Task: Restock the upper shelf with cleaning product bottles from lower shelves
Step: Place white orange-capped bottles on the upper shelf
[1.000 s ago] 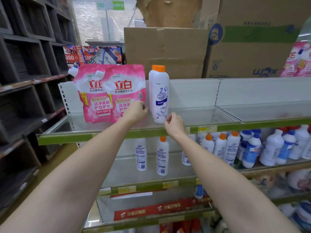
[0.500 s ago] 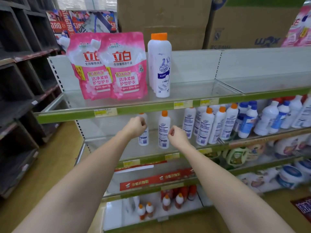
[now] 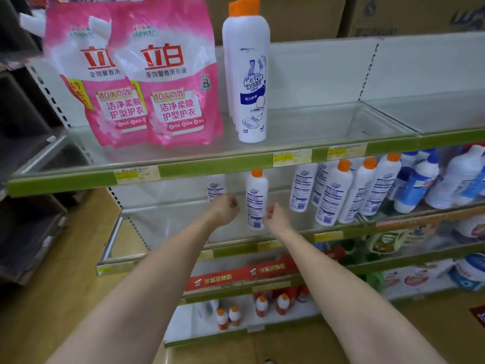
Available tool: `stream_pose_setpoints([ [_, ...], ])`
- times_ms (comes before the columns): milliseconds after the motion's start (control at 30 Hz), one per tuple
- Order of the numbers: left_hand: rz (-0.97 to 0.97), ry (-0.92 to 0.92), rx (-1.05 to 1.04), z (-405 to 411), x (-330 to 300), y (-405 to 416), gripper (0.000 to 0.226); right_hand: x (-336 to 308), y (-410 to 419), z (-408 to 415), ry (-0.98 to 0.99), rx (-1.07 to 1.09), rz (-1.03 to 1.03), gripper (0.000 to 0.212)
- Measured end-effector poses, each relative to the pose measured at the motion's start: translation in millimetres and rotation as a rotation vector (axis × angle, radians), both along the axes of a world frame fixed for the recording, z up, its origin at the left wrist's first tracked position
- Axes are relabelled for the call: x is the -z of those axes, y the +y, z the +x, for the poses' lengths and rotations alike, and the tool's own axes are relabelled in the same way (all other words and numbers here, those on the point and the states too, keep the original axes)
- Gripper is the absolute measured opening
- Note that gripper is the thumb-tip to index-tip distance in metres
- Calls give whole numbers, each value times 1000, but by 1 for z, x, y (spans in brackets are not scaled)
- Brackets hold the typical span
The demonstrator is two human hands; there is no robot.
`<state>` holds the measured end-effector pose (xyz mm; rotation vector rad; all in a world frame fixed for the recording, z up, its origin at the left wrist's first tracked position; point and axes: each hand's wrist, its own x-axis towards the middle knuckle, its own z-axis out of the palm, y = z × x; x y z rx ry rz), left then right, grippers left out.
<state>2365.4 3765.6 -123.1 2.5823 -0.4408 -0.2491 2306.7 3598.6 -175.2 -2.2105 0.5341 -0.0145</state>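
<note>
the upright bottle (image 3: 256,199) stands between both hands, at three o'clock of the left hand (image 3: 225,212). the right hand (image 3: 276,216), nearer, touches it, fingers loosely curled. neither grip grasps yet.

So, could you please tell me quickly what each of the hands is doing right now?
Left hand: reaching at a white bottle on the second shelf; grip cannot be told.
Right hand: open, beside another white bottle.

Even, soft indoor light is seen, without hard shadows. Slight blur is noted around both hands (image 3: 225,210); lines are bowed at the edges.
</note>
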Motion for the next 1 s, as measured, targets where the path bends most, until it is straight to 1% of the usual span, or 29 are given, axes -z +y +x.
stream_pose_setpoints([
  [67,-1,36,5,13,13,-8,20,13,-4,14,1,-12,7,35],
  [233,-9,122,-21,36,41,-24,24,43,-14,41,-2,-41,45,34],
  [367,-20,150,-29,49,53,-34,31,62,-25,58,19,-135,43,46],
  [467,-56,156,10,53,50,-44,36,66,-29,69,7,-211,62,55],
  [600,-194,233,-46,60,41,-53,38,70,-35,78,42,-284,78,58],
  [733,-320,275,-73,61,30,-56,43,71,-37,80,68,-303,97,58],
  [933,-284,251,-134,49,26,-59,48,68,-35,73,84,-295,98,57],
  [1000,-283,249,-143,44,24,-60,49,65,-35,69,95,-309,98,54],
])
